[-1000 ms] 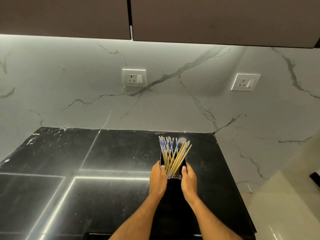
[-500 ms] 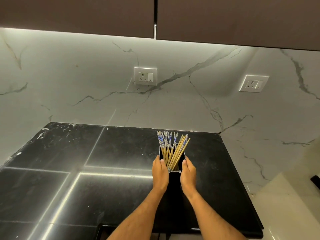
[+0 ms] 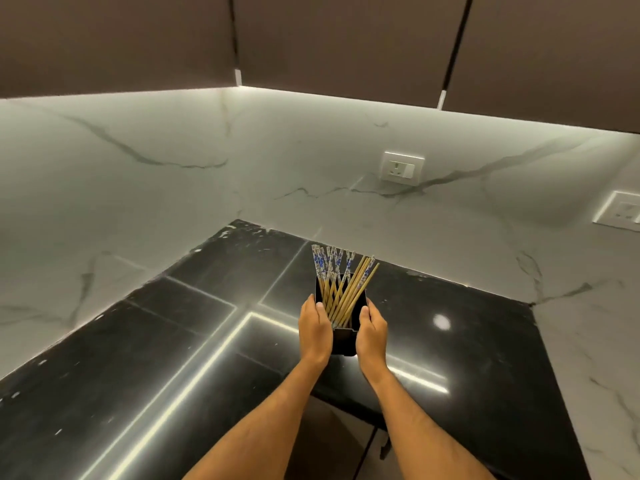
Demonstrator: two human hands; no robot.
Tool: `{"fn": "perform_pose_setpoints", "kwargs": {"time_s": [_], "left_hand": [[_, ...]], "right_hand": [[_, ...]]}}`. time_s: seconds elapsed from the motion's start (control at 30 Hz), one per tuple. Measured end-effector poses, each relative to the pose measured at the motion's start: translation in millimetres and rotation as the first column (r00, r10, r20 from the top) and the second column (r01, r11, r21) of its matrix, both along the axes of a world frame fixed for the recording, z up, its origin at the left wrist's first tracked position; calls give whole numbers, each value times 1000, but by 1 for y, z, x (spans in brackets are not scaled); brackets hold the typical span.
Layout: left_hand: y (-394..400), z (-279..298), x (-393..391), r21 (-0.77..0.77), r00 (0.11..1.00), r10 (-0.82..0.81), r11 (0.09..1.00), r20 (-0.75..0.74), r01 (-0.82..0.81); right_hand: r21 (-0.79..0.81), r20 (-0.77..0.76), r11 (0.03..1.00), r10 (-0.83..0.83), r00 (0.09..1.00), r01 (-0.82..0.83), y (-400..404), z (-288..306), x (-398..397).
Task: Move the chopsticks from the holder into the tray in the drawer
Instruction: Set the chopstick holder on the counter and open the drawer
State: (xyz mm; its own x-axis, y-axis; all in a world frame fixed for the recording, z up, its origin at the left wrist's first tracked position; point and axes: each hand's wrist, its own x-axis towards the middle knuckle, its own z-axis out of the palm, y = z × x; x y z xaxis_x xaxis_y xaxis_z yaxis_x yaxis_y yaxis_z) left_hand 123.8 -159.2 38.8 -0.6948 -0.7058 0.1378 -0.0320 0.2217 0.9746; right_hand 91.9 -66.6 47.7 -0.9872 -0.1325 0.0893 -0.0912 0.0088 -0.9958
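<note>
The left hand (image 3: 314, 327) grips the left wall of the black holder (image 3: 343, 337) on the black counter (image 3: 173, 358), the right hand (image 3: 372, 332) its right wall; keep it level while carrying so nothing tips. The chopsticks (image 3: 341, 285) stand fanned inside, tan with blue-and-white tops

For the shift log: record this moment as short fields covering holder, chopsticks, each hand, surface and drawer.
holder: black square chopstick holder, between both hands
chopsticks: bundle of bamboo chopsticks, some with blue-and-white tops, all standing in the holder and leaning
left hand: left hand grips the holder's left side
right hand: right hand grips its right side
surface: black stone countertop
drawer and tray: not in view
</note>
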Motion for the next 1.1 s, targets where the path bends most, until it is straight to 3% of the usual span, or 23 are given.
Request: {"fn": "perform_pose_setpoints", "kwargs": {"time_s": [0.3, 0.5, 0.73, 1.1], "left_hand": [[-23, 15, 159, -32, 945, 324, 945, -38, -325], [-24, 8, 286, -11, 858, 514, 858, -10, -514], [-29, 10, 452, 12, 698, 715, 699, -26, -715], [-16, 11, 743, 1, 477, 878, 477, 33, -879]], "right_hand": [[-47, -38, 951, 305, 952, -306, -37, 11, 129], [-22, -71, 872, 487, 871, -489, -51, 6, 244], [-15, -64, 689, 723, 688, -725, -77, 3, 393], [-81, -15, 458, 888, 460, -886, -93, -16, 671]]}}
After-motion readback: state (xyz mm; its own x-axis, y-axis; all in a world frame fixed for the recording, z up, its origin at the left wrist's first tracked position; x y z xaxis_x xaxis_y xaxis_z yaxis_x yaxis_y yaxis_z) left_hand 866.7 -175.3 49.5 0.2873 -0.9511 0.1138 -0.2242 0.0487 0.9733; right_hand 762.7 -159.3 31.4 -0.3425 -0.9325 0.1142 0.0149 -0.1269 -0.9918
